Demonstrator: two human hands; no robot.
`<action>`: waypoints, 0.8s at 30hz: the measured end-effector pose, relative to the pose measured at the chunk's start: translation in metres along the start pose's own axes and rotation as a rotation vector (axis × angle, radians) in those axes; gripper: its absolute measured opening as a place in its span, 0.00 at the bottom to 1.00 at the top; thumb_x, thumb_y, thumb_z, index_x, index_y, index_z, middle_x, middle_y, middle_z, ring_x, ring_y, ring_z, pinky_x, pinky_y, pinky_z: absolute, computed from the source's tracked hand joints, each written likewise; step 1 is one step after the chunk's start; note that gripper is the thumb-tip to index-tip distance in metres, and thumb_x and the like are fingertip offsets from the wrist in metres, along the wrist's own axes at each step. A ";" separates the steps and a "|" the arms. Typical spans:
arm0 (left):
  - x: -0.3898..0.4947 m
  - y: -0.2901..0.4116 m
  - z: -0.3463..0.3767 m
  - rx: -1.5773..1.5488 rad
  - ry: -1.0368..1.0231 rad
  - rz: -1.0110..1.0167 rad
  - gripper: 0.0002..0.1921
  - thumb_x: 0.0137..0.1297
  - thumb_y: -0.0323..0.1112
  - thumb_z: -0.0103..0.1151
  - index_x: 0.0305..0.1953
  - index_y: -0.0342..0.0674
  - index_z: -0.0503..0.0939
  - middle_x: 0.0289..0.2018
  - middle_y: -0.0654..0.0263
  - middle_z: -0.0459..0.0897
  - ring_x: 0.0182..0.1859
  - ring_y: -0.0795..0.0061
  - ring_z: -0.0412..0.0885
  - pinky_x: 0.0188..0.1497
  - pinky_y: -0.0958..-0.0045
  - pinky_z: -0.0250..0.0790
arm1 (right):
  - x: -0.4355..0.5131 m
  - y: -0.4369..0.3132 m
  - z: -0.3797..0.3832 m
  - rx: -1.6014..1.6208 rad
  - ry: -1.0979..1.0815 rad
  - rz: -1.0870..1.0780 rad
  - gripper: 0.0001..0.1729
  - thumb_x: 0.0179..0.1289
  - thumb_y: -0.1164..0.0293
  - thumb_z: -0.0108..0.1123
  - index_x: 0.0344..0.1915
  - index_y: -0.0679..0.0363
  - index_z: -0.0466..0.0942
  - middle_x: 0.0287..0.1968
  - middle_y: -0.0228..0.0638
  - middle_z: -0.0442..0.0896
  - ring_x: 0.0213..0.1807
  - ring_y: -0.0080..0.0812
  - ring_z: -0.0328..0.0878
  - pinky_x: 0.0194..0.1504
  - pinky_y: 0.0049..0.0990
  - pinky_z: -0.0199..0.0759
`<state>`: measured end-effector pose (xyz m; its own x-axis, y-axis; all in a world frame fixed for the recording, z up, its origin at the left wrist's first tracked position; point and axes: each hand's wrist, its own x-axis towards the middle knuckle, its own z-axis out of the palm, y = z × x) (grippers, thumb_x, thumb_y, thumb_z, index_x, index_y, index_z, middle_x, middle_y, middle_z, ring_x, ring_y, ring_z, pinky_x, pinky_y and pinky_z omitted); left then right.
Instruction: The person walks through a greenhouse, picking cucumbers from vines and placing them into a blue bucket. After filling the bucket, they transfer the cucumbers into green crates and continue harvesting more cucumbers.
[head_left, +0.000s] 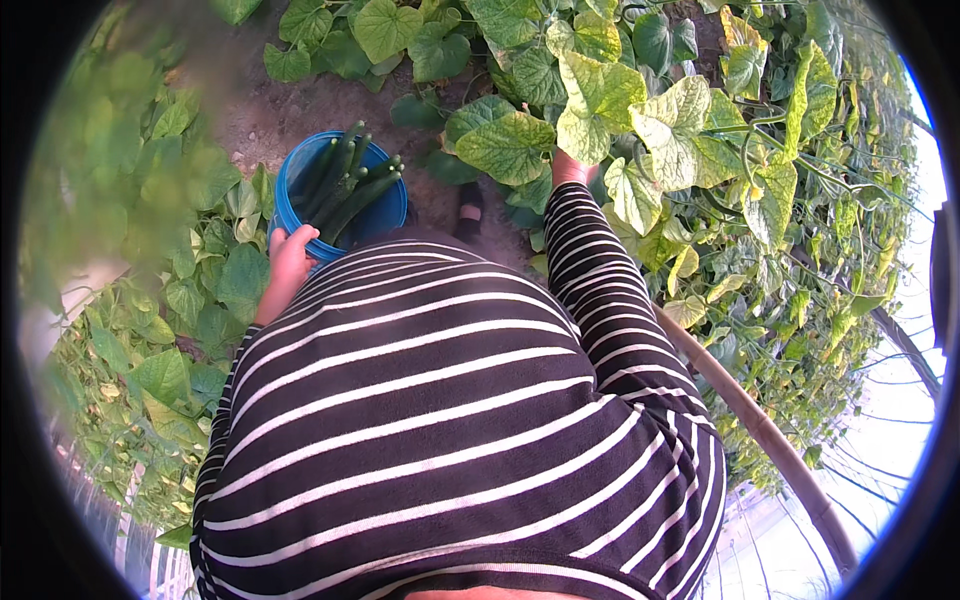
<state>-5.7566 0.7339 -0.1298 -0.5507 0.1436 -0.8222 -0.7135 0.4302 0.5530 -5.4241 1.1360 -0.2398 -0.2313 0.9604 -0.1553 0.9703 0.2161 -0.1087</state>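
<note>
My left hand (291, 262) grips the near left rim of a blue plastic bucket (279, 196). Several dark green cucumbers (341, 187) lie in the bucket, their ends leaning on its far and right walls. My right hand (574, 166) reaches in among the cucumber vine's leaves at the upper middle. Only its wrist and back show; a yellowing leaf (596, 94) covers the fingers, so what they touch is hidden.
Cucumber vines stand on both sides, with mottled leaves (679, 124) at the right. A bamboo pole (757, 427) slants along the lower right. Bare soil (255, 124) and my foot (469, 206) show between the plants.
</note>
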 end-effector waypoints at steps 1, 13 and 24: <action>-0.003 0.004 0.005 0.003 -0.003 -0.001 0.17 0.57 0.26 0.67 0.43 0.40 0.69 0.32 0.62 0.78 0.23 0.69 0.80 0.18 0.67 0.73 | -0.006 0.010 0.003 0.054 0.010 -0.003 0.22 0.76 0.57 0.55 0.60 0.58 0.79 0.59 0.38 0.84 0.61 0.36 0.80 0.63 0.32 0.72; -0.052 0.029 0.051 0.129 -0.035 0.066 0.12 0.59 0.29 0.66 0.39 0.43 0.72 0.27 0.70 0.72 0.24 0.79 0.68 0.25 0.71 0.61 | 0.020 0.074 0.034 0.835 -0.140 -0.099 0.19 0.76 0.55 0.59 0.56 0.54 0.79 0.41 0.36 0.86 0.47 0.36 0.85 0.51 0.36 0.81; -0.062 0.025 0.051 0.048 -0.024 0.089 0.16 0.57 0.20 0.65 0.42 0.36 0.69 0.36 0.61 0.78 0.32 0.68 0.80 0.32 0.63 0.76 | 0.032 0.048 0.024 0.900 -0.404 -0.228 0.24 0.82 0.57 0.39 0.68 0.55 0.69 0.71 0.46 0.74 0.76 0.52 0.63 0.74 0.54 0.60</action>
<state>-5.7183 0.7807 -0.0719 -0.6000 0.2047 -0.7734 -0.6399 0.4573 0.6176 -5.3866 1.1734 -0.2734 -0.5727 0.7454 -0.3413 0.5250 0.0137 -0.8510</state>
